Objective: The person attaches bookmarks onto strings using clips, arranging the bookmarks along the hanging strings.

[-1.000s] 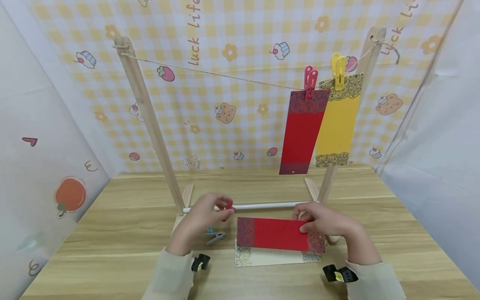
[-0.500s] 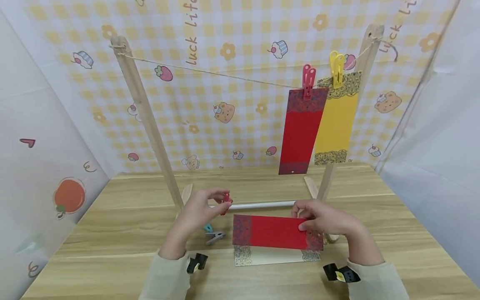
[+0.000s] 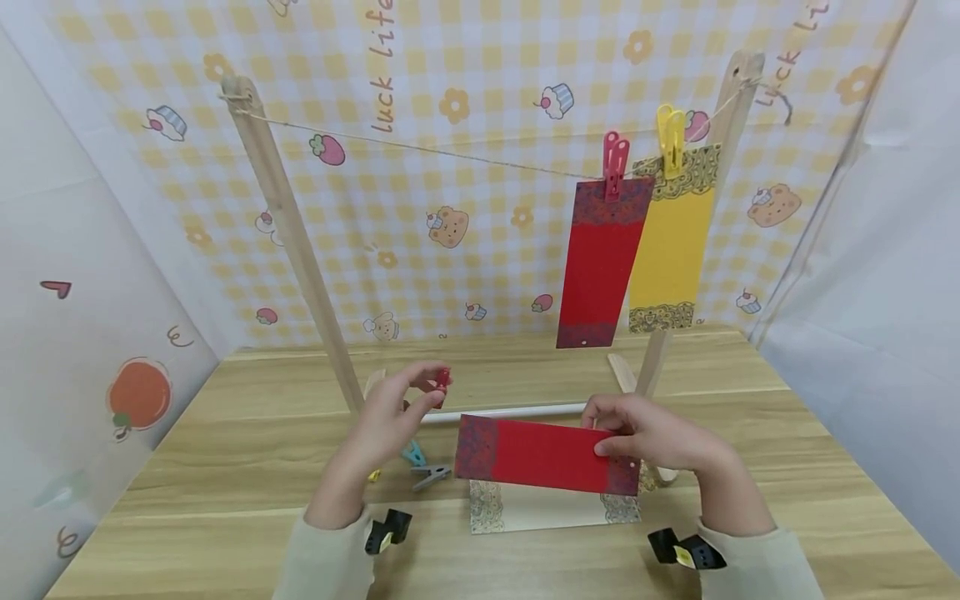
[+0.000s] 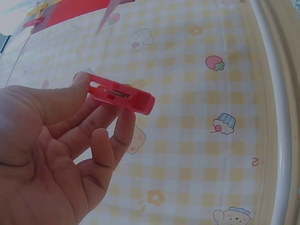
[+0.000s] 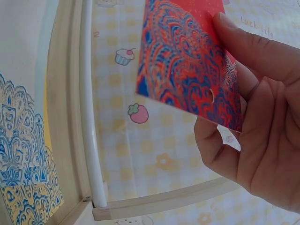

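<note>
A red clothespin (image 4: 123, 95) with a metal spring is pinched between the thumb and fingers of my left hand (image 3: 390, 410), above the white bar. My right hand (image 3: 652, 433) pinches a red card (image 3: 543, 454) near its right end, thumb in front and fingers behind. That card has blue-patterned ends and a small hole (image 5: 211, 96), and it overlaps a cream card (image 3: 547, 508) on the table. Overhead, a string (image 3: 450, 154) carries another red card (image 3: 603, 267) under a red clothespin (image 3: 615, 167) and a yellow card (image 3: 673, 250) under a yellow clothespin (image 3: 672, 143).
Two wooden posts, left (image 3: 296, 237) and right (image 3: 731, 125), hold the string's ends, with a white bar (image 3: 510, 412) low between them. Grey (image 3: 431, 476), teal (image 3: 414, 454) and yellow (image 3: 374, 476) clothespins lie on the table by my left wrist. A checkered cloth hangs behind.
My left hand has risen with the red clothespin, moving slightly left. The red card in my right hand has lifted and tilted, its left end higher, uncovering more of the cream card.
</note>
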Demonstrator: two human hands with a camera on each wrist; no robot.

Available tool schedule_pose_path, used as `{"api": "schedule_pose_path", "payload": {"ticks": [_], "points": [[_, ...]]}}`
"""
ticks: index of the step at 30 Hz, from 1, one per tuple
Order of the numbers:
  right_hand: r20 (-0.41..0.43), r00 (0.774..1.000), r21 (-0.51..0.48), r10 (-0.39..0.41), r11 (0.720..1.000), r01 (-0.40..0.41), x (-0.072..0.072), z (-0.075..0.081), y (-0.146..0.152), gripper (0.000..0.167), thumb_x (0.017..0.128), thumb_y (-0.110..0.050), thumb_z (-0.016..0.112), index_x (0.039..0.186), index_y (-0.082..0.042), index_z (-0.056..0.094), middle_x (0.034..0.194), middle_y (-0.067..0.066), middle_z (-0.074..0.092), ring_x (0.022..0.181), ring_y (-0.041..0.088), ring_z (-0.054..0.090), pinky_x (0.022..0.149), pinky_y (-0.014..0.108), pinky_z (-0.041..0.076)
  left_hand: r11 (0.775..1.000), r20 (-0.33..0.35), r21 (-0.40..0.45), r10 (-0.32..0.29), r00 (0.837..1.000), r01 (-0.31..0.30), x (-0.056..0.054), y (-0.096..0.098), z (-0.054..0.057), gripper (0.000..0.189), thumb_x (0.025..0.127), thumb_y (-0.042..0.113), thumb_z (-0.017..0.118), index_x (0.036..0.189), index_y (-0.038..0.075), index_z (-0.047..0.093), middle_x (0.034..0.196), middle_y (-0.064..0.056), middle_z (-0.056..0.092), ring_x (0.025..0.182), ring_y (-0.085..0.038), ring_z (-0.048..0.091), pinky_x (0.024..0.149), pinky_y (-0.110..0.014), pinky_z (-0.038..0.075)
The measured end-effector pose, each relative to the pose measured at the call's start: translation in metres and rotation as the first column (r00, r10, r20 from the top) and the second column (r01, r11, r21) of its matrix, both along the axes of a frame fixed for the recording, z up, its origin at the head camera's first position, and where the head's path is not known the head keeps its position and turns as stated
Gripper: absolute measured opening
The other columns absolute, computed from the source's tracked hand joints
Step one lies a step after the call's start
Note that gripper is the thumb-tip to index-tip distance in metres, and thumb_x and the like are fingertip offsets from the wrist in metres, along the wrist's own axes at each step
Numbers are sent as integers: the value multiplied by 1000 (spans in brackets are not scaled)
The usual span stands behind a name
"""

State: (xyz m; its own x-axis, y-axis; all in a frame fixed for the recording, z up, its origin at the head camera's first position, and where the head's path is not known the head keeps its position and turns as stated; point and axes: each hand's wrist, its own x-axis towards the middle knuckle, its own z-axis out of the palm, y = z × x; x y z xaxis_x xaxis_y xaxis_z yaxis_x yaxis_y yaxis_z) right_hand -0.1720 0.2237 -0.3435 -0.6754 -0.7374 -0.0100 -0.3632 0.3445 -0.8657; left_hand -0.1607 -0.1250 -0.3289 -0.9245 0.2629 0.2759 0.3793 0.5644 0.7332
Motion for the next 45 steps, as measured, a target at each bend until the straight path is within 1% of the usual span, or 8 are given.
{"api": "schedule_pose_path", "payload": {"ticks": [5, 9, 12, 18, 26, 35, 40, 45], "points": [[-3, 1000, -35, 8, 999, -8, 2, 1, -3, 14, 95, -2, 62, 105, 0, 54, 69, 20, 56, 62, 5, 46, 55, 21, 43, 998, -16, 62, 28, 999, -27, 2, -4, 3, 31, 99, 5, 57, 130, 4, 60, 108, -13, 68, 101, -28, 64, 70, -26, 53], [1, 1000, -44, -17, 999, 17, 2, 1, -5, 14, 95, -2, 62, 106, 0, 54, 79, 15, 66, 67, 6, 53, 58, 20, 45, 995, -19, 85, 50, 999, -49, 3, -8, 7, 31, 100, 4, 56, 131, 2, 58, 104, -14, 66, 101, -30, 62, 72, -26, 54], [6, 999, -50, -51, 997, 51, 2, 2, -6, 15, 94, -2, 63, 106, 0, 54, 85, 13, 70, 71, 8, 57, 58, 20, 46, 995, -18, 81, 65, 998, -63, 2, -11, 12, 32, 100, 5, 55, 132, 3, 58, 106, -14, 66, 103, -28, 61, 72, -25, 53], [-16, 994, -58, -112, 992, 110, 1, 3, -14, 17, 94, -3, 64, 107, 0, 54, 84, 12, 69, 70, 8, 58, 59, 21, 48, 987, -65, 126, 108, 992, -100, -1, -18, 25, 31, 101, 5, 54, 131, -1, 57, 110, -19, 66, 105, -30, 59, 65, -22, 49], [-7, 985, -116, -172, 979, 170, -1, 4, -26, 17, 94, -1, 64, 106, 2, 53, 90, 17, 71, 74, 12, 62, 63, 24, 54, 976, -86, 158, 162, 983, -147, -3, -17, 41, 31, 101, 8, 54, 131, -1, 56, 116, -21, 64, 110, -30, 57, 61, -21, 42], [-25, 960, -189, -279, 944, 269, 0, 8, -34, 20, 93, 2, 63, 110, 5, 54, 101, 23, 72, 83, 14, 69, 72, 26, 60, 966, -63, 201, 178, 982, -162, -6, -16, 60, 35, 104, 9, 49, 137, -2, 53, 118, -20, 60, 104, -20, 53, 68, -14, 46], [-28, 946, -232, -323, 923, 308, 0, 11, -37, 20, 92, 3, 64, 109, 8, 54, 99, 24, 71, 83, 12, 69, 73, 25, 60, 958, -98, 232, 193, 976, -166, -6, -14, 68, 40, 102, 11, 53, 141, 2, 52, 121, -19, 62, 106, -12, 55, 74, -9, 47], [-7, 938, -274, -347, 903, 332, -1, 11, -40, 20, 92, 5, 63, 110, 9, 53, 100, 29, 70, 82, 11, 69, 72, 25, 60, 953, -145, 261, 194, 970, -152, -7, -10, 73, 34, 100, 10, 57, 133, 2, 60, 116, -19, 67, 95, -2, 59, 74, -10, 51]]}}
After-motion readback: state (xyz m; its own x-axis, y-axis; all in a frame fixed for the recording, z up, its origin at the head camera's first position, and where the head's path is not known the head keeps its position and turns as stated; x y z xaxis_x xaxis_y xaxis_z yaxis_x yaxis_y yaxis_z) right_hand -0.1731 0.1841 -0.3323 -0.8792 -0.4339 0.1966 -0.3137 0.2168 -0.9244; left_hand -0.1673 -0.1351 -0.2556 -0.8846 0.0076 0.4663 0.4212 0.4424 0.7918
